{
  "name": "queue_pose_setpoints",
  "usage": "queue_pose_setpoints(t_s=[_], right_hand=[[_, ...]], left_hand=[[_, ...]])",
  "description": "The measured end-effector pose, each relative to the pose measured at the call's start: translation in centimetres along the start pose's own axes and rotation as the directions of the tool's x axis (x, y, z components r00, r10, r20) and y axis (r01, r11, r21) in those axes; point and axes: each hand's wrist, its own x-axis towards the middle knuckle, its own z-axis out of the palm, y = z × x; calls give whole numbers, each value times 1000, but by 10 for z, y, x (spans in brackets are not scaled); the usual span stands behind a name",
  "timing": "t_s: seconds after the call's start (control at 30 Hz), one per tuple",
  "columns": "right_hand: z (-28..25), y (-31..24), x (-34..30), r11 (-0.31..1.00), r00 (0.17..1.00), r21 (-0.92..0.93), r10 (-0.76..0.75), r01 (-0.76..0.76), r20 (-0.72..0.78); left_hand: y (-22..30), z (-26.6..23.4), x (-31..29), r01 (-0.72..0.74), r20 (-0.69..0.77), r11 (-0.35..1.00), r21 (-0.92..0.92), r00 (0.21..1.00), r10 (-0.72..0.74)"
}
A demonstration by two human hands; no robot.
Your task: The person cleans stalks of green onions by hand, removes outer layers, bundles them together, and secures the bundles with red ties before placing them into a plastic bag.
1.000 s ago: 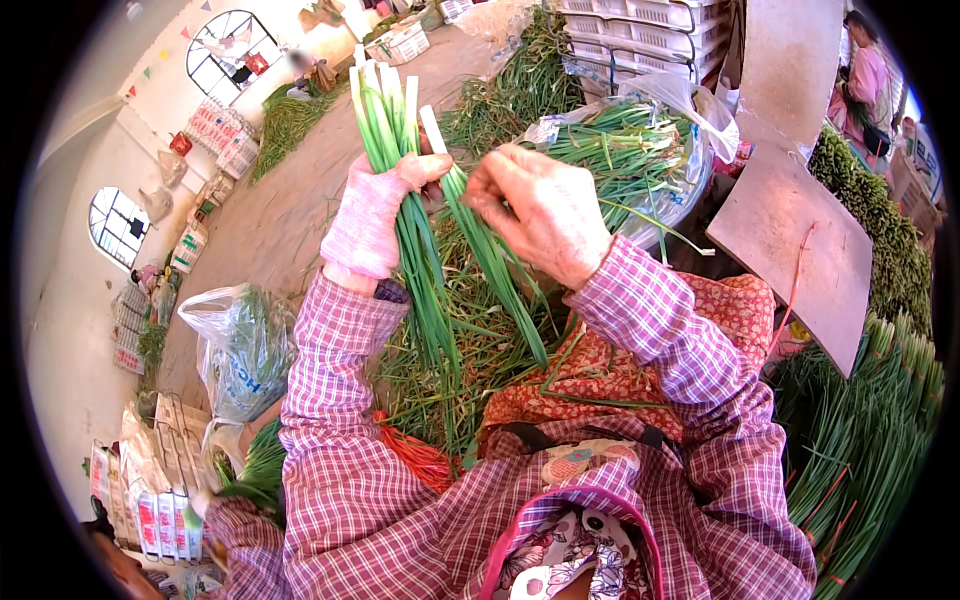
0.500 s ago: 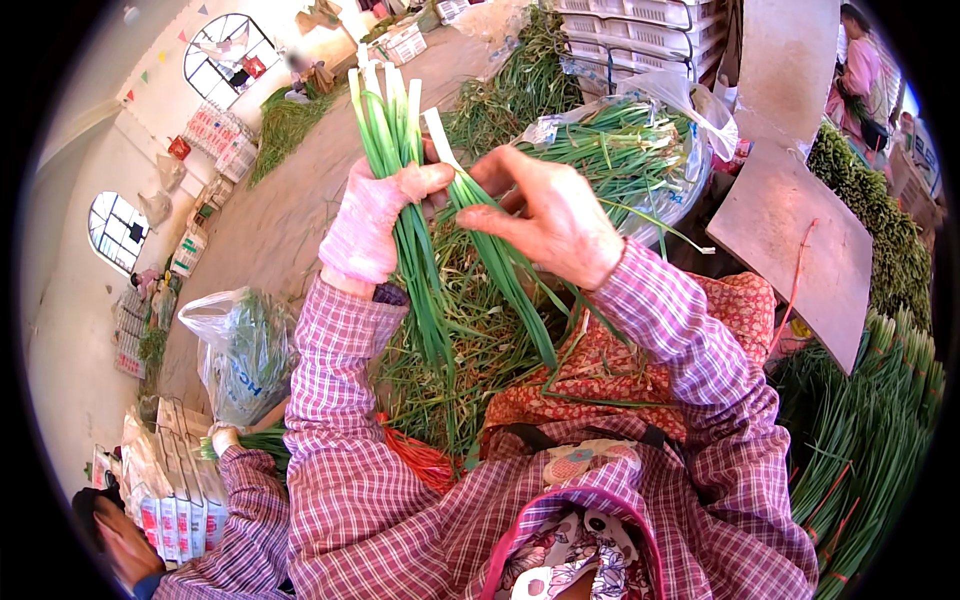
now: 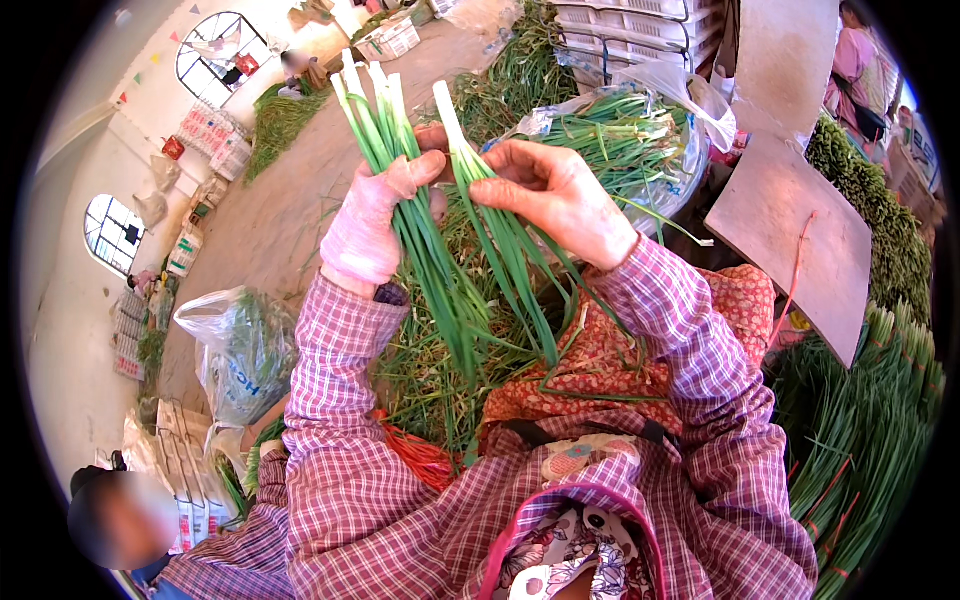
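Observation:
My left hand [image 3: 370,225], in a pale pink wrap or glove that leaves the fingertips bare, is closed around a bunch of garlic chives [image 3: 440,275]. Their white stem ends point up and away, and the flat green leaves hang down toward my lap. Beside it, my bare right hand [image 3: 570,205] pinches a smaller bunch of garlic chives [image 3: 500,240] between thumb and fingers. The white ends of the two bunches stand apart. Some of my left fingers are hidden behind the stalks.
Loose leaves [image 3: 410,370] are heaped below my hands beside a red patterned cloth [image 3: 640,350]. Cut greens fill a plastic-lined container [image 3: 690,165] ahead. At right are a tilted board [image 3: 790,235] and tied green bundles [image 3: 870,420]. A co-worker [image 3: 130,520] sits at lower left by a plastic bag [image 3: 235,350].
My right hand has shifted slightly right and up with its bunch, widening the gap between the white ends. The left bunch's leaves now slant further right. The co-worker at lower left has turned.

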Motion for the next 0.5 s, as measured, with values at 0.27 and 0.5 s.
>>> queue_pose_setpoints(t_s=[0.27,0.5], right_hand=[[7,2,17,994,993,25,-105,106,-51],[7,-2,17,977,980,-199,-112,78,-167]], left_hand=[[-18,14,4,20,128,964,-265,992,15],[-23,19,8,75,80,908,-411,996,-46]])
